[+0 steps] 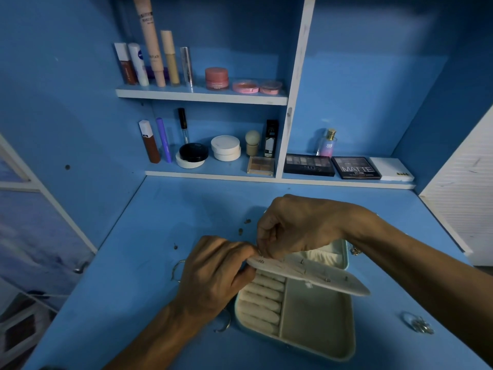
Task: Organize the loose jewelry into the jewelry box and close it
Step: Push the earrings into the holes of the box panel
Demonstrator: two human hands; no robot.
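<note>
Head view. A pale green, round-cornered jewelry box (352, 340) with cream lining lies open on the blue counter (160, 222), near its front edge. Its stiff cream earring panel (320, 279) is tilted up over the padded ring rolls (264, 297).

The left hand (213, 273) grips the panel's near end with curled fingers, probably to steady it as a backing. The right hand (296, 225) arches over that end from above. Its fingers are pressed together in a pinch on a small metal piece (259, 252), probably an earring being pushed through; it is too small to identify.

Loose pieces remain on the counter:
- a thin hoop (177, 269) just left of the left hand
- a second open hoop (225, 323) beside the box's left wall
- a cluster of rings (420, 325) well right of the box
- small dark studs (244, 227) behind the hands

The large plain compartment (317, 316) is unfilled. There is open counter to the left and behind the box. The shelves (202, 95) of cosmetics sit well back. The raised panel must fold flat before the lid (328, 256) can shut.
</note>
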